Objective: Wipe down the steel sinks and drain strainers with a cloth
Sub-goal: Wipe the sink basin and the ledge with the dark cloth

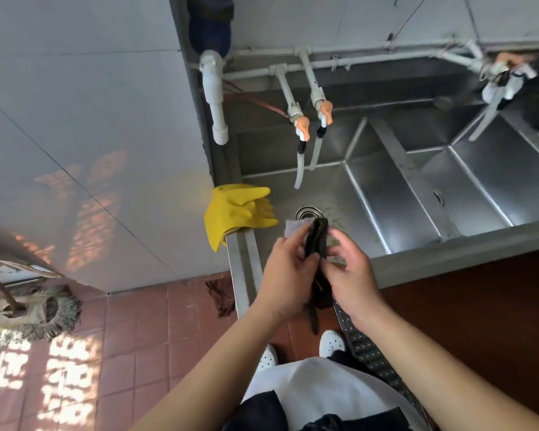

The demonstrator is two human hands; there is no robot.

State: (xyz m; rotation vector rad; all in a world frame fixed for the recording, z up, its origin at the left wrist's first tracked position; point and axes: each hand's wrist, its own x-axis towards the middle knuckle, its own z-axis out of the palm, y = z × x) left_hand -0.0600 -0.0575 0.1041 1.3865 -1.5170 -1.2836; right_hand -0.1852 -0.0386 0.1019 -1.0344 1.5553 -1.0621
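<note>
Both hands hold a dark, wrung-up cloth (317,241) over the front edge of the left steel sink (371,194). My left hand (288,275) grips its left side and my right hand (352,275) pinches its right side; a frayed end hangs down between my wrists. Just beyond the cloth, the round drain strainer (307,212) shows on the sink floor, with a pale rag (296,228) beside it. A second steel sink (486,175) lies to the right, past a divider with an overflow slot (438,196).
A yellow rubber glove (237,213) hangs over the sink's left rim. Two taps with orange handles (313,122) reach over the left sink, and another tap (498,85) over the right one. A mop (35,309) lies on the red tile floor at left. A perforated mat (371,353) runs under the sink front.
</note>
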